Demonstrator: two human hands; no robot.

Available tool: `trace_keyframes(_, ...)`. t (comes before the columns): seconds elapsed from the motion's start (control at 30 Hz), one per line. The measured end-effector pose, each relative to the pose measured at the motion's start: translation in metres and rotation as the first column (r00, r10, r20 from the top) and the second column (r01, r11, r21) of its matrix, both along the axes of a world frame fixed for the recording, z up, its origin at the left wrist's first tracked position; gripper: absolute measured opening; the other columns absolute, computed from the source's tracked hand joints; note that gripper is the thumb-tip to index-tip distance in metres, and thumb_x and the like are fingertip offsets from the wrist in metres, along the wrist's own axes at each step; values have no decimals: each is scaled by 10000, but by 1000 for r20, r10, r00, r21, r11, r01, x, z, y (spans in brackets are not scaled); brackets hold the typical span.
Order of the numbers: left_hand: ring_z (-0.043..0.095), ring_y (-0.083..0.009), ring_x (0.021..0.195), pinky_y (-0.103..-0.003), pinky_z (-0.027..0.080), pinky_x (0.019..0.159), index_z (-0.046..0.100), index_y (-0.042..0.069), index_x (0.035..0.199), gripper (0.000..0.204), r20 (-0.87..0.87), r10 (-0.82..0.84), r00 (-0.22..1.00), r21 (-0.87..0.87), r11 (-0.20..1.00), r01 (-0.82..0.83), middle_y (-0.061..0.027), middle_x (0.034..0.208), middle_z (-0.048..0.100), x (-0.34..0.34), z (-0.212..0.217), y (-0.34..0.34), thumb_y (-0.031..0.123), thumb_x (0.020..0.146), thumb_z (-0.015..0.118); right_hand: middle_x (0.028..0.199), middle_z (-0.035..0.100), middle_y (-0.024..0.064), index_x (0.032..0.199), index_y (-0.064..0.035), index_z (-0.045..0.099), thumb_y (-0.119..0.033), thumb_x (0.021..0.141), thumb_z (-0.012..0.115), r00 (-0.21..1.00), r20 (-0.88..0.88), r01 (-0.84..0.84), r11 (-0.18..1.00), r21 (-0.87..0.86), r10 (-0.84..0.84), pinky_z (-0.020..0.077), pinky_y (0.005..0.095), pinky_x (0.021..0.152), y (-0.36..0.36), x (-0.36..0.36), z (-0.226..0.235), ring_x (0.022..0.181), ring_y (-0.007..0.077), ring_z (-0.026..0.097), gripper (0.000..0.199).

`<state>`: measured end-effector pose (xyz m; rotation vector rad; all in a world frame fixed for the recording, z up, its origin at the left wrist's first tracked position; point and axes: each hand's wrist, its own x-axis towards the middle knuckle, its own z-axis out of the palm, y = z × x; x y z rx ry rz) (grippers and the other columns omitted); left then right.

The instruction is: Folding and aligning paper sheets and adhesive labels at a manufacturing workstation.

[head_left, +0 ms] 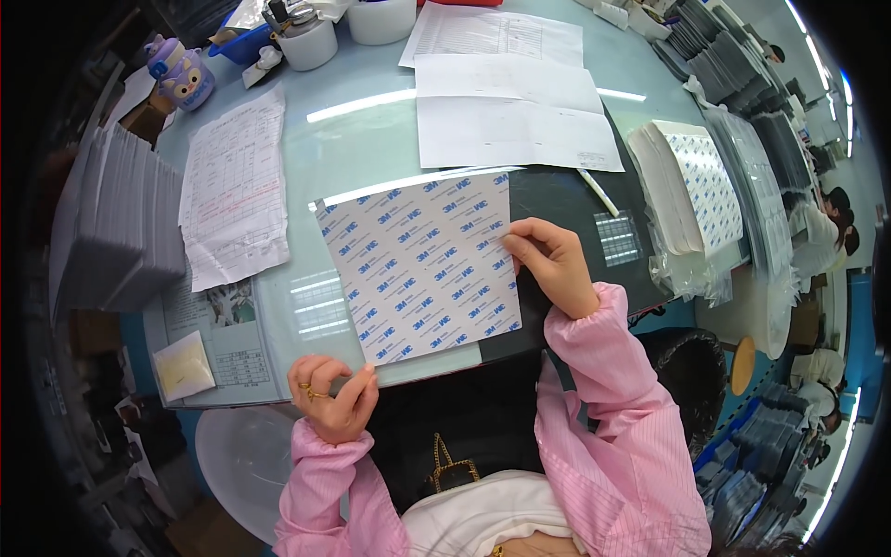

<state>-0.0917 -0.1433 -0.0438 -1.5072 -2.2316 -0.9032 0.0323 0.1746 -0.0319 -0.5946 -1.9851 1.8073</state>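
A square white sheet with a repeating blue print [432, 269], which looks like adhesive backing paper, is held over the front of the glass-topped table. Its right edge is pinched between the thumb and fingers of my right hand [557, 265]. At the sheet's lower left corner, my left hand [336, 397] has its thumb and index finger closed together, the other fingers curled, with rings on it. Under the sheet, the tabletop is pale green at left and a black mat [557, 204] lies at right.
A stack of similar printed sheets [710, 190] stands at right, beside a white stick [599, 193]. Papers [515, 121] lie at the back and a form [234, 190] at left. Grey sheets [125, 218] are stacked far left, near a purple bottle [181, 74] and a yellowish packet [184, 365].
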Motion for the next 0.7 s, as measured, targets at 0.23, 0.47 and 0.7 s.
trace_keyframes(0.23,546,-256,852,-429,447,792,703,152,848,235,-15,17,1000,24,1000,-16,-22,872,529,0,1,3,55,650,783,803,668,18,1008,38,673,-35,948,636,997,54,46,997,60,-49,475,203,655,0,1,2,704,66,592,102)
trace_keyframes(0.47,573,-191,852,-383,462,796,713,189,845,200,-35,43,998,69,997,-41,26,883,540,-2,-7,-2,127,676,797,858,684,21,1020,26,679,-53,960,631,999,34,38,999,24,-39,489,203,655,1,4,-1,729,65,600,110)
trace_keyframes(0.7,556,-209,815,-368,460,755,741,167,894,267,15,27,1000,133,991,-29,13,860,541,-2,-14,-14,70,654,806,860,689,18,1033,18,680,-81,966,638,998,52,41,999,17,-42,487,197,665,1,2,-3,737,58,607,127)
